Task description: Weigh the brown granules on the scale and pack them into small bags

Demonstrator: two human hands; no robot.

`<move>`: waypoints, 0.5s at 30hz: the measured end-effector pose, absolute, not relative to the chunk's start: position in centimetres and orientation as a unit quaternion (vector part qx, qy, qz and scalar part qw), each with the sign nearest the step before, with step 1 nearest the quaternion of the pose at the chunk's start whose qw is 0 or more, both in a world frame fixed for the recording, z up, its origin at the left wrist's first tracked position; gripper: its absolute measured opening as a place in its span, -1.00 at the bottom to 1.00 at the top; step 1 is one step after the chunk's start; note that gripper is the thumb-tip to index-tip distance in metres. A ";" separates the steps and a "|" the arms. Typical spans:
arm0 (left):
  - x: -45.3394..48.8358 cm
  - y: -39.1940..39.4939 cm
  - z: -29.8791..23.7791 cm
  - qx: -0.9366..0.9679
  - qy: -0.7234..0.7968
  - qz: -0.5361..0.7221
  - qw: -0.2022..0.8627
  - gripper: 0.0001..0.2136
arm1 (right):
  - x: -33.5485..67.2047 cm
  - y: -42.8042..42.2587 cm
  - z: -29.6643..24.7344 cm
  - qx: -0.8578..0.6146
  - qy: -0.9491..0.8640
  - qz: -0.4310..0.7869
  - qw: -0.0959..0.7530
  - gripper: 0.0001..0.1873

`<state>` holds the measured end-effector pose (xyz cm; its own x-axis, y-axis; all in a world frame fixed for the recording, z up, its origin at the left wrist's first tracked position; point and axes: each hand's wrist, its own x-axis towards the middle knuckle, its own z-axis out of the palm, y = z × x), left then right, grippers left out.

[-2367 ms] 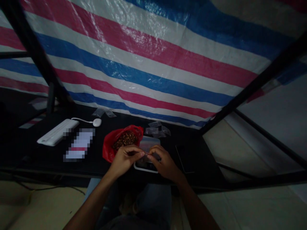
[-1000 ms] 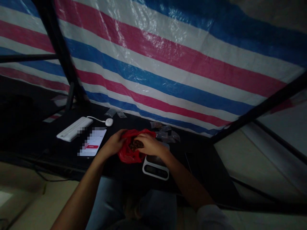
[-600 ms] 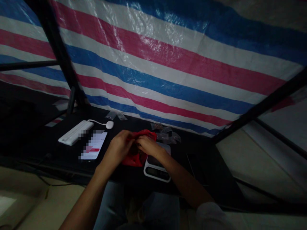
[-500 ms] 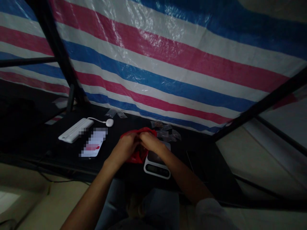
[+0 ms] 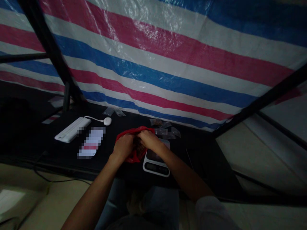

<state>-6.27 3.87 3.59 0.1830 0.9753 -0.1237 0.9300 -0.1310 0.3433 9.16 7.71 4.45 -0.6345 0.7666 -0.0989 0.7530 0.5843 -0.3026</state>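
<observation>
A red plastic bag (image 5: 135,158) lies opened on the black table, with small brown pieces (image 5: 139,147) showing dimly inside. My left hand (image 5: 123,147) is closed over the bag's left side, its fingertips hidden inside the mouth. From the right, my right hand (image 5: 148,139) reaches over the opening with curled fingers that dip toward the pieces; what they hold is hidden. Under my right wrist, against the bag's right side, sits a white kitchen scale (image 5: 156,167) with a dark display and a dark platform.
Small clear zip bags (image 5: 165,132) lie behind the scale, one small bag (image 5: 157,122) with brown pieces in it. More clear bags (image 5: 109,111) rest by the striped sheet (image 5: 153,73). Left are a phone (image 5: 92,142) and a white power bank (image 5: 72,129) with a cable and round charger (image 5: 107,121).
My left hand has moved slightly left, away from my right hand, and the bag's mouth is wider with more brown pieces showing. The view has shifted a little.
</observation>
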 end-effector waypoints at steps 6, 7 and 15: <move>-6.7 4.2 3.5 0.750 0.625 0.105 0.190 -0.76 | 11.3 7.9 6.3 -0.435 -0.886 0.150 0.044 -0.84; -6.8 4.3 3.4 0.753 0.620 0.108 0.194 -0.76 | 11.8 8.0 6.5 -0.429 -0.889 0.154 0.053 -0.85; -6.6 4.8 2.7 0.774 0.593 0.104 0.194 -0.74 | 17.1 5.9 8.7 -0.403 -0.882 0.204 0.132 -0.80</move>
<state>-6.60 4.80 2.69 0.2743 0.9592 -0.0679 0.8783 -0.2212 0.4238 17.06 5.92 8.74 -0.6405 0.7649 0.0692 0.6570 0.5923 -0.4663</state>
